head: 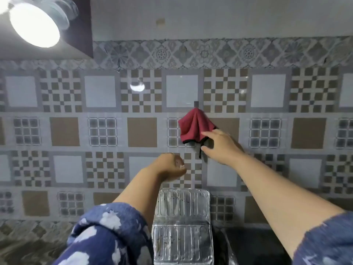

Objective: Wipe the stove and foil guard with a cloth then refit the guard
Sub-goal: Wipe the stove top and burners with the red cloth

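A red cloth [193, 127] with black trim hangs from a small hook [196, 104] on the tiled wall. My right hand [219, 146] reaches up beside its lower right corner, fingers apart, fingertips at the cloth's edge and its dangling black loop. My left hand [170, 167] is raised below and left of the cloth, curled into a loose fist with nothing in it. A ribbed foil guard [181, 217] stands against the wall below my hands, speckled with dark spots. The stove is barely in view, only a dark surface [254, 243] at the bottom right.
A patterned tile wall [103, 131] fills the view. A bright round lamp [34, 25] shines at the top left under a dark cabinet. A marbled counter [28, 243] lies at the bottom left. Blue patterned sleeves cover both upper arms.
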`<state>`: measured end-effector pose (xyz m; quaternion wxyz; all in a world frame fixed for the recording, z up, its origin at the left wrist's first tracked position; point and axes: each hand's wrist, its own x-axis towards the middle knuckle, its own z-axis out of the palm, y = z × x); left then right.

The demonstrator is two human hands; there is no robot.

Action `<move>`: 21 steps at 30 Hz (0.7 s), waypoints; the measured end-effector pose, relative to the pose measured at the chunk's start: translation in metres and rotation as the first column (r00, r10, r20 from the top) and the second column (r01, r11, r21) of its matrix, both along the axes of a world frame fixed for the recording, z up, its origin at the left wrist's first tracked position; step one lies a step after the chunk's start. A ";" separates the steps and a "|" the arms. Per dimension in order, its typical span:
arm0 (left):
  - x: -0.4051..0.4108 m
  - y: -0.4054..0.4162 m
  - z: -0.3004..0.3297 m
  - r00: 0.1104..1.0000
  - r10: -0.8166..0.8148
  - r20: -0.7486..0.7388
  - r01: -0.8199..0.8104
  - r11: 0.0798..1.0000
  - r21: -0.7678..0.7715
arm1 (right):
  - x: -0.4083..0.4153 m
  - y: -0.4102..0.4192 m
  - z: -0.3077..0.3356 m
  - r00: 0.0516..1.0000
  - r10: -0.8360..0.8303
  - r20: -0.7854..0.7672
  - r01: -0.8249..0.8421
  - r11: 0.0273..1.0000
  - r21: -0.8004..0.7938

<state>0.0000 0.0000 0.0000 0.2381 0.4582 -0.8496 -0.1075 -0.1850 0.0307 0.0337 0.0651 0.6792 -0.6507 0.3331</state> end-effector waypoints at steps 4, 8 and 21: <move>-0.004 -0.034 -0.005 0.999 -0.008 0.046 0.006 0.999 0.041 | 0.019 -0.034 0.019 0.981 0.075 0.176 -0.043 0.982 -0.183; -0.018 -0.059 -0.016 0.997 -0.047 0.057 0.043 0.997 0.069 | 0.026 -0.073 0.021 0.983 0.026 0.180 0.020 0.969 -0.247; -0.022 -0.026 -0.083 0.956 -0.109 0.272 0.003 0.932 0.363 | 0.013 -0.096 0.046 0.927 0.117 0.357 0.084 0.862 -0.501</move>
